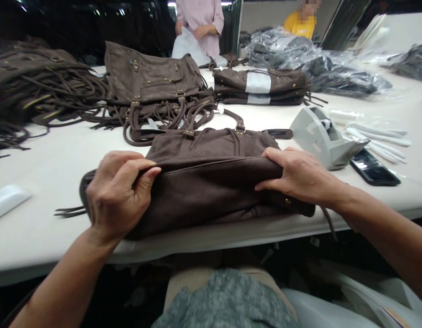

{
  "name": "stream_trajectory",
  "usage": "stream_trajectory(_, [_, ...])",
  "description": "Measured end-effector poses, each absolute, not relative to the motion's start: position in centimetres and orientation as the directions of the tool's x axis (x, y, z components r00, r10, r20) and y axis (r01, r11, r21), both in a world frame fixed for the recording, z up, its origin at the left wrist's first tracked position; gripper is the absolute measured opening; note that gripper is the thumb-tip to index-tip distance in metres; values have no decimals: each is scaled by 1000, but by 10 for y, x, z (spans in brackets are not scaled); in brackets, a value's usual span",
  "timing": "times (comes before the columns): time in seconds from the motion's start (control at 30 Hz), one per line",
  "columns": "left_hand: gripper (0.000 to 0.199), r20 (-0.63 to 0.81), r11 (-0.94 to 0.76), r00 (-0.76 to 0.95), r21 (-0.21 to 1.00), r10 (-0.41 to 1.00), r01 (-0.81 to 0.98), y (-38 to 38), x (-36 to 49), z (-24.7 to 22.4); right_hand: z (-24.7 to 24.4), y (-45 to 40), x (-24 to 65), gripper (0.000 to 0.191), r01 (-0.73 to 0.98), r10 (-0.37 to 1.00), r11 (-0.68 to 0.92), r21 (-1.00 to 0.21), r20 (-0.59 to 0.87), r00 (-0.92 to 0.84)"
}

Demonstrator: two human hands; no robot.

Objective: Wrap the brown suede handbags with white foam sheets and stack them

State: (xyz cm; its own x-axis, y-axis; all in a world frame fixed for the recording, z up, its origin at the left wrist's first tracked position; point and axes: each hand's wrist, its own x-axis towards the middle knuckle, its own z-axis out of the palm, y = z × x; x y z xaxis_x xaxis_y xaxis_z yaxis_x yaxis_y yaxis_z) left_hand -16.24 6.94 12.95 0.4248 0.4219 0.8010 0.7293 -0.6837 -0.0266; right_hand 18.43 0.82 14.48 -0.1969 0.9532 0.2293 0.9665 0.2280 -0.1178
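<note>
A dark brown handbag (211,191) lies on the table right in front of me, its bottom side towards me and its handles pointing away. My left hand (124,189) pinches the seam along the bag's edge between thumb and fingers, near its left end. Towards the right end, my right hand (291,175) grips the same edge, thumb below and fingers above. Between the two hands the seam runs nearly straight. Small brass studs and thin straps show at the bag's ends.
Brown handbags (152,77) are stacked behind, with another pile (43,86) at left. Folded bags with a white band (259,84) lie farther back. A grey tape dispenser (325,136), white gloves (378,136) and a phone (375,167) sit at right. Two other people stand beyond the table (60,168).
</note>
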Motion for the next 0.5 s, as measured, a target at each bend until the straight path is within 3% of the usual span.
stream_trajectory(0.07, [41, 734, -685, 435, 57, 522, 726, 62, -170, 132, 145, 6, 192, 42, 951, 927, 292, -105, 276, -255])
stream_trajectory(0.17, [76, 591, -659, 492, 91, 639, 747, 47, -183, 133, 146, -2, 202, 45, 903, 864, 422, -79, 338, -374])
stream_trajectory(0.27, [91, 435, -651, 565, 66, 701, 757, 34, -191, 131, 143, -8, 209, 48, 859, 792, 511, -17, 397, -464])
stream_trajectory(0.37, [110, 372, -672, 617, 26, 694, 740, 25, -190, 129, 138, -10, 214, 46, 853, 751, 520, 56, 445, -487])
stream_trajectory(0.5, [106, 337, -658, 616, 12, 712, 753, 22, -186, 128, 133, -7, 223, 46, 849, 722, 513, 125, 472, -506])
